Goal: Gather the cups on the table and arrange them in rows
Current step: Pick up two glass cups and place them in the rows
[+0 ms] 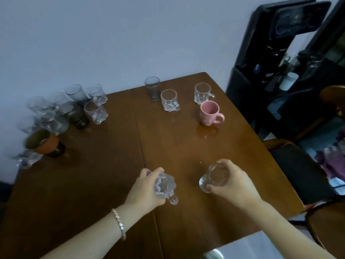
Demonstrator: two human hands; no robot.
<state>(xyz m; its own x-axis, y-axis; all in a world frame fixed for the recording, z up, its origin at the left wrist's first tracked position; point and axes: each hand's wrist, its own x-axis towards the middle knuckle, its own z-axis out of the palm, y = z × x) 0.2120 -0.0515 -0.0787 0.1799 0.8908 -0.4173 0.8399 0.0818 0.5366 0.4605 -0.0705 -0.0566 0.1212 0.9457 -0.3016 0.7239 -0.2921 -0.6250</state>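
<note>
Over near half of brown wooden table (115,165): left hand (143,191) wrapped around clear faceted glass mug (164,186), mug tilted, handle pointing toward camera. Right hand (235,184) clamped on plain clear glass tumbler (214,177), tilted, mouth facing left. Both held above tabletop, apart. Far right: pink ceramic mug (210,113), two clear faceted mugs (169,100) (202,93), smoky grey glass (152,88), all upright, near each other. Far left edge: blurred cluster of clear and dark glasses (74,109), orange cup (42,142) among them; count unclear.
</note>
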